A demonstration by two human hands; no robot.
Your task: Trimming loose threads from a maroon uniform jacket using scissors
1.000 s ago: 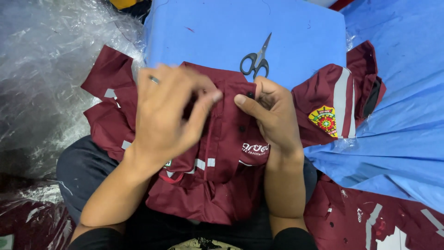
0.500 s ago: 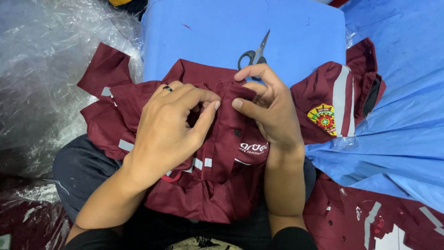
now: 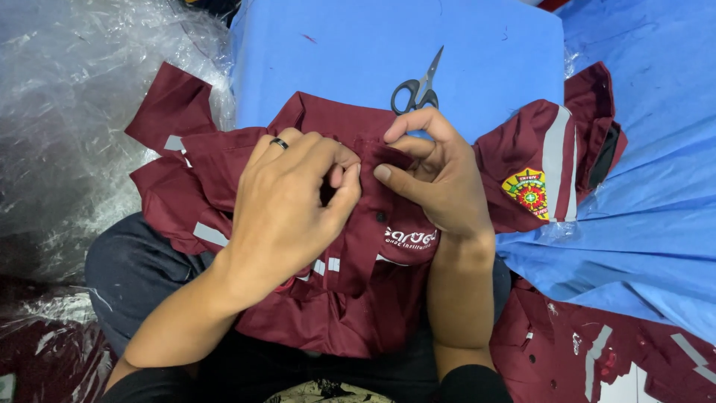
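Blue cloth covers the table [image 3: 335, 45] ahead of the person, and crinkled clear plastic sheeting [image 3: 82, 112] is heaped at the left. A maroon work shirt [image 3: 358, 298] with grey reflective strips lies across the person's lap and the near edge of the table. One sleeve, spread to the right, carries a round embroidered badge [image 3: 530, 192] in yellow, red and green.

The left hand [image 3: 287, 205], a dark ring on one finger, lies on the shirt with its fingers curled, pinching a fold of the fabric near the middle of the garment. The right hand [image 3: 436, 175] meets it from the other side, thumb and forefinger closed on the same fold just beside the left fingertips. Both hands are narrow, holding cloth.

Black-handled scissors [image 3: 418, 86] rest on the blue cloth just beyond the right hand, blades pointing away, not touched by either hand. More maroon garments [image 3: 597, 351] with pale strips lie at the lower right, partly under a fold of blue fabric [image 3: 641, 246].
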